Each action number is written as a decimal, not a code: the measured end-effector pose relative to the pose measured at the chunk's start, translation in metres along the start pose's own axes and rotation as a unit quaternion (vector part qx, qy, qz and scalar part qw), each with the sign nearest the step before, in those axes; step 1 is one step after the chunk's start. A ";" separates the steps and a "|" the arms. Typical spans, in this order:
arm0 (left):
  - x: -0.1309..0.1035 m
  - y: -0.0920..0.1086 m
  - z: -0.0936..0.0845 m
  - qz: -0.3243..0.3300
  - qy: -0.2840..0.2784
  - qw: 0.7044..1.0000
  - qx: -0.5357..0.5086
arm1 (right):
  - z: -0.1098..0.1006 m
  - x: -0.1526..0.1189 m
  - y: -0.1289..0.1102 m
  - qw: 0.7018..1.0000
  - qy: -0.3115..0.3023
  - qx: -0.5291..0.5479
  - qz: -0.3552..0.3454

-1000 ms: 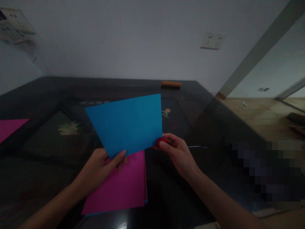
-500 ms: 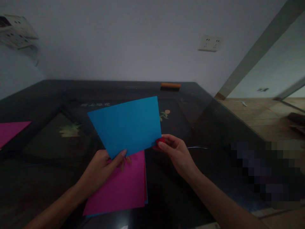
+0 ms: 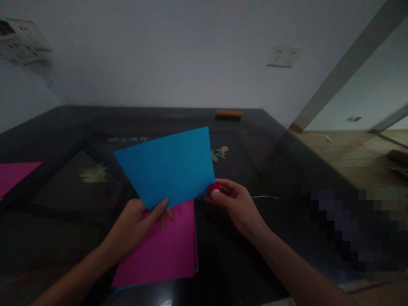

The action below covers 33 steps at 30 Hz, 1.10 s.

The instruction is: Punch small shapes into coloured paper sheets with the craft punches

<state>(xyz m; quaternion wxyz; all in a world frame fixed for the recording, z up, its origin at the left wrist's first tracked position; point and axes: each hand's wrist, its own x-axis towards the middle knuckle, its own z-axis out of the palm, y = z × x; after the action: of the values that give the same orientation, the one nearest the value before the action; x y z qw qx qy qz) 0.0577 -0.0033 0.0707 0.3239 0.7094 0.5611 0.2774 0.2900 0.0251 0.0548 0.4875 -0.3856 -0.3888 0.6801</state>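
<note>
A blue sheet of paper [image 3: 168, 165] is held tilted above the dark table. My left hand [image 3: 140, 225] pinches its lower left edge, thumb on top and fingers underneath. At the sheet's lower right corner, my right hand [image 3: 237, 204] grips a small red object [image 3: 214, 187] between thumb and fingers; a pale patch shows by the thumb, and its kind is unclear. The object touches or covers that corner. Beneath the left hand lies a stack topped by a pink sheet [image 3: 168, 255], with red and blue edges peeking out.
Another pink sheet [image 3: 15, 176] lies at the table's left edge. An orange-brown bar-shaped object [image 3: 228, 114] rests at the back by the wall. A thin, shiny strip [image 3: 265, 196] is right of my right hand. The dark glossy table [image 3: 280, 170] ends at the right above a wooden floor.
Both hands keep their holds, and the blue sheet has shifted slightly left. My right thumb has moved a little on the red object, where a pale patch now shows.
</note>
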 end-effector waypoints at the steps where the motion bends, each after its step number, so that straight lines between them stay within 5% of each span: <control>1: 0.000 0.000 0.000 0.000 0.000 1.000 -0.001 | 0.000 0.000 0.000 1.000 -0.001 0.000 0.001; 33: 0.001 0.000 -0.001 -0.007 -0.015 1.000 -0.007 | 0.000 0.002 0.002 1.000 0.006 0.001 0.012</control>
<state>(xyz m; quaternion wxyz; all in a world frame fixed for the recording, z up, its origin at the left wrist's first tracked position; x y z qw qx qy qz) 0.0572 -0.0026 0.0715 0.3388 0.7073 0.5593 0.2686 0.2886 0.0261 0.0528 0.4820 -0.3941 -0.3807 0.6837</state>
